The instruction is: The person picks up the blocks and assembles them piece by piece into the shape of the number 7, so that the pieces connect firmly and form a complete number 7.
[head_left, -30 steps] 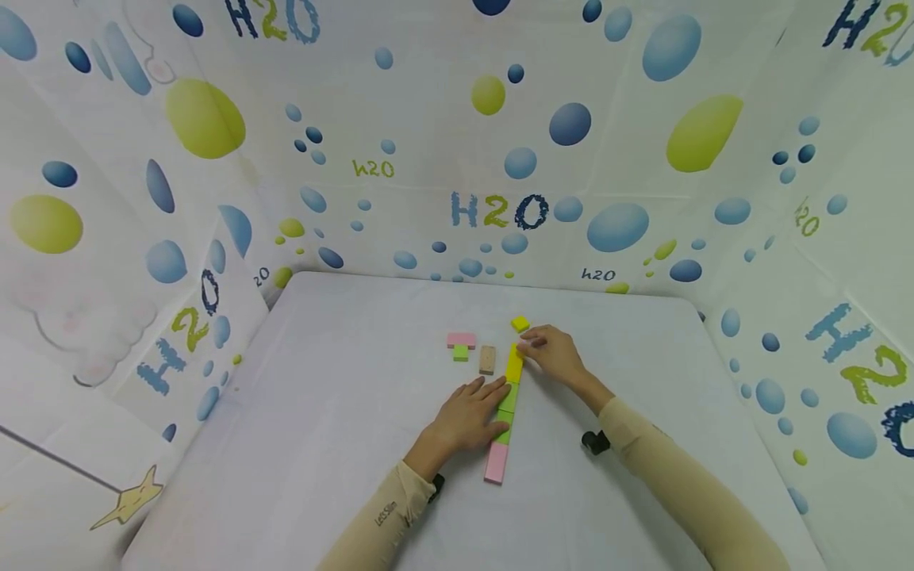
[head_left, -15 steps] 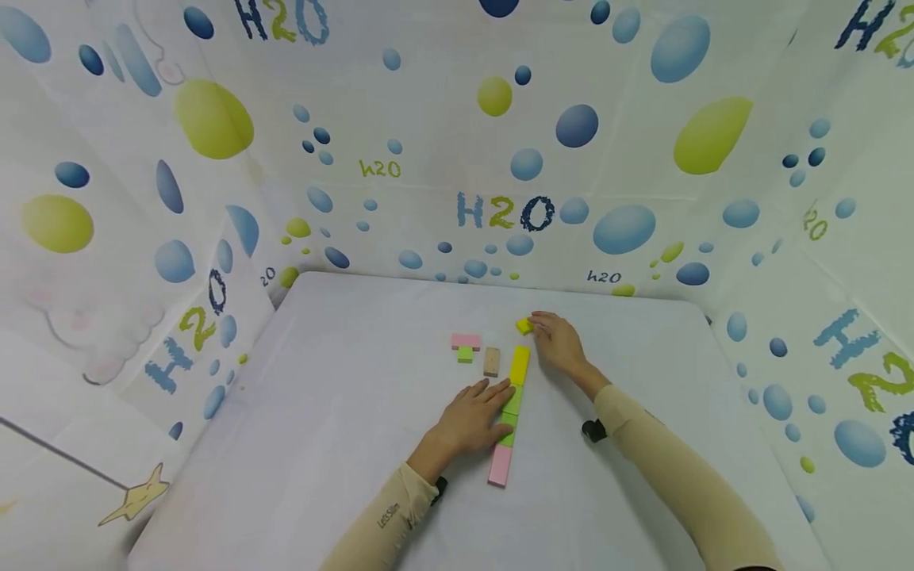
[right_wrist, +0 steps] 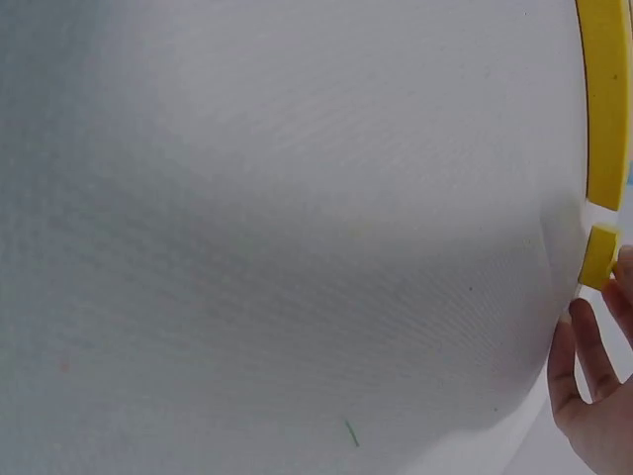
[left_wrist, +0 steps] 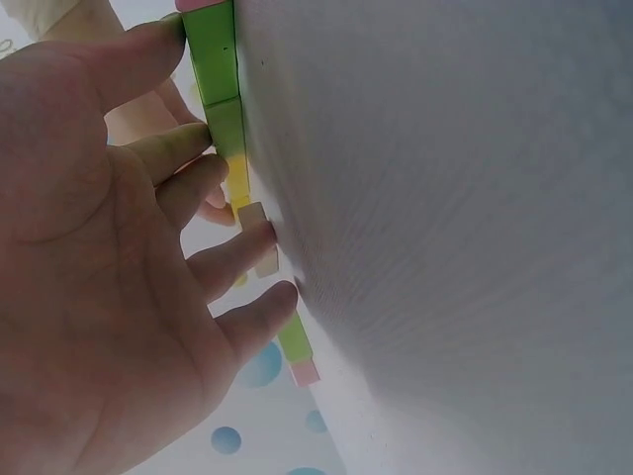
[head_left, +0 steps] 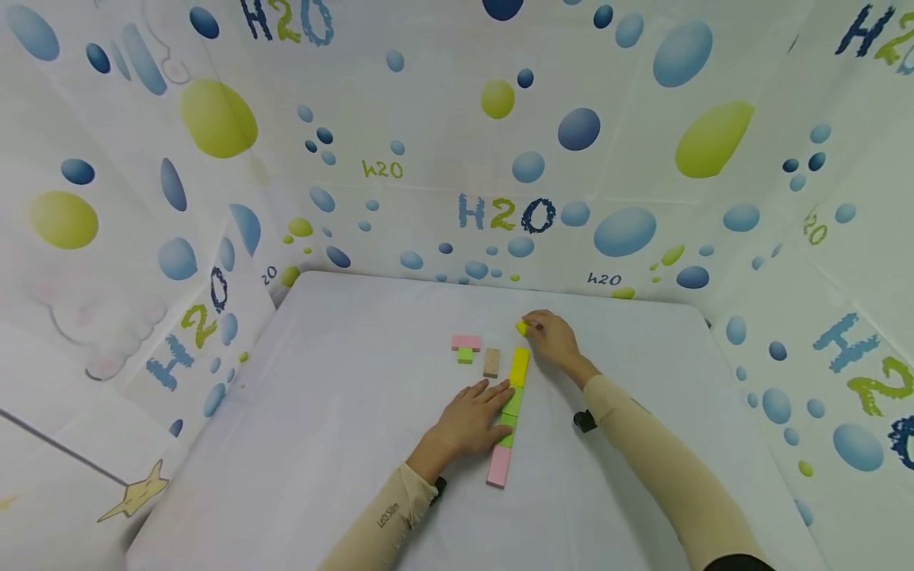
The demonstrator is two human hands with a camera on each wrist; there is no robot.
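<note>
In the head view my left hand [head_left: 467,420] lies spread beside a row of blocks, its fingertips and thumb touching two green blocks [head_left: 508,428]. A pink block [head_left: 498,466] forms the row's near end and a long yellow block [head_left: 520,366] its far end. Beyond that, my right hand [head_left: 555,341] pinches a small yellow block [head_left: 522,327] at its right side. The right wrist view has this small yellow block [right_wrist: 598,257] close to the long one, a gap between them. From the left wrist view, the left palm [left_wrist: 119,277] faces the row with fingers extended.
Left of the row stands a wooden-coloured block [head_left: 491,362]. Further left, a pink block [head_left: 466,342] and a green block [head_left: 465,355] touch in a T shape. All rest on a white-covered table [head_left: 321,357], with patterned cloth walls [head_left: 428,119] behind and beside it.
My right hand has moved from the long yellow block's far end to the small yellow block and taken hold of it. The left hand stays by the green blocks.
</note>
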